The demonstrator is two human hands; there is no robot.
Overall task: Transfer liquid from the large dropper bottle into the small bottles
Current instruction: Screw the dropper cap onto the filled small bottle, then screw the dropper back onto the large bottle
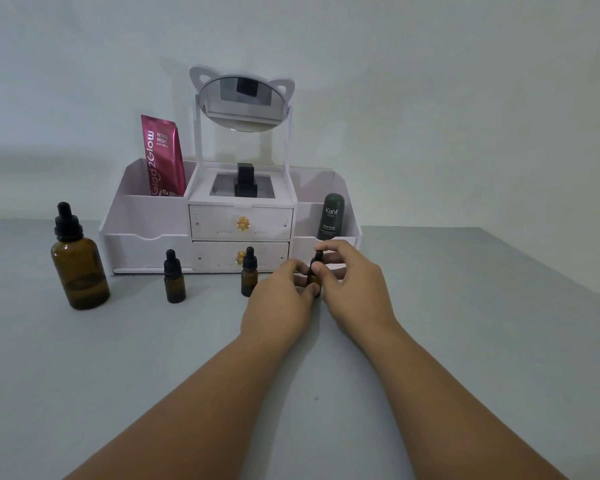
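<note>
A large amber dropper bottle (78, 268) with a black dropper cap stands at the left of the grey table, holding a little liquid at the bottom. Two small amber dropper bottles stand capped in front of the organiser: one at the left (174, 279) and one in the middle (249, 274). A third small bottle (315, 276) stands to the right, mostly hidden by my fingers. My left hand (278, 306) grips its amber body. My right hand (352, 277) pinches its black dropper cap from the right.
A white cosmetics organiser (146, 237) with two drawers and a cat-ear mirror (242, 100) stands against the wall. It holds a pink sachet (163, 155), a black item in the centre and a dark green Kahf bottle (331, 216). The grey table (465, 341) extends to the right.
</note>
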